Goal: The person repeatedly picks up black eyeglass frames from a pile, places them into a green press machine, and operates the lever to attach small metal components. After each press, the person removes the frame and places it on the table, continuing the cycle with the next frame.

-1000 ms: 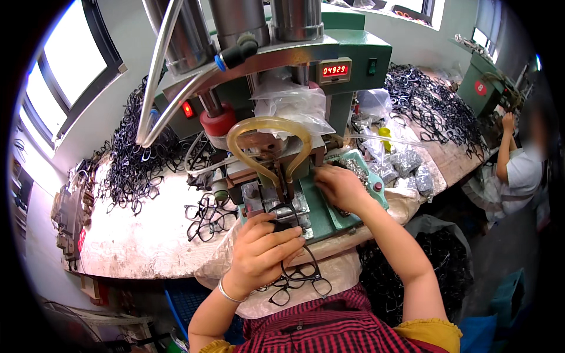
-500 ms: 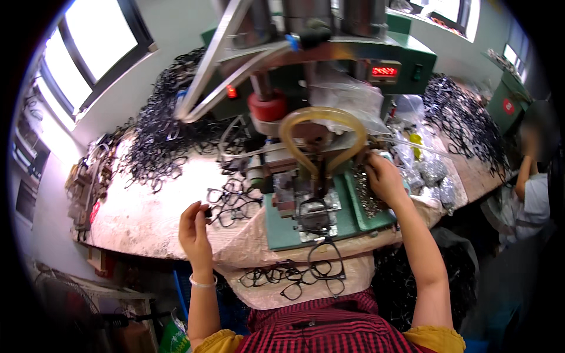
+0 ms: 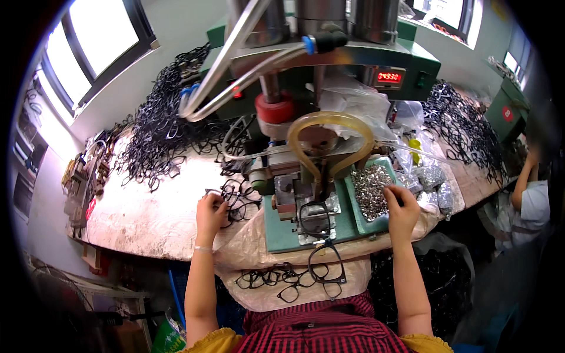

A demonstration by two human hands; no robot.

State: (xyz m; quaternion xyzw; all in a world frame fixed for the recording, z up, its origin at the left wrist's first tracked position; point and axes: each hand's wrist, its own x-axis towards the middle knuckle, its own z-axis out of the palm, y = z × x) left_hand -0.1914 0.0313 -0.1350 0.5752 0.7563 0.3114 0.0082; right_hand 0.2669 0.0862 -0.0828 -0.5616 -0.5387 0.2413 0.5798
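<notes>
My left hand [image 3: 210,219] is closed, its fingers curled at the edge of a small heap of black eyeglass frames [image 3: 242,201]; what it grips is hidden. Thumb and forefinger of my right hand [image 3: 404,213] are pinched together at the right side of a green tray [image 3: 364,227] of small metal parts [image 3: 371,191]; anything between them is too small to name. Between my hands, a black eyeglass frame [image 3: 343,272] hangs from the front of the green press machine [image 3: 282,232], one lens ring resting on the metal fixture under the tool head. Neither hand touches it.
Several eyeglass frames [image 3: 273,275] lie on the cloth [image 3: 247,297] over my lap. Large piles of black frames [image 3: 156,138] stand at the back left and back right. Plastic bags of small parts [image 3: 432,176] lie right of the tray. Another person's arm [image 3: 524,179] is at far right.
My right hand has drawn out of the tray toward me, uncovering the metal parts. The left hand has moved slightly right against the eyeglass frames. The view has shifted a little.
</notes>
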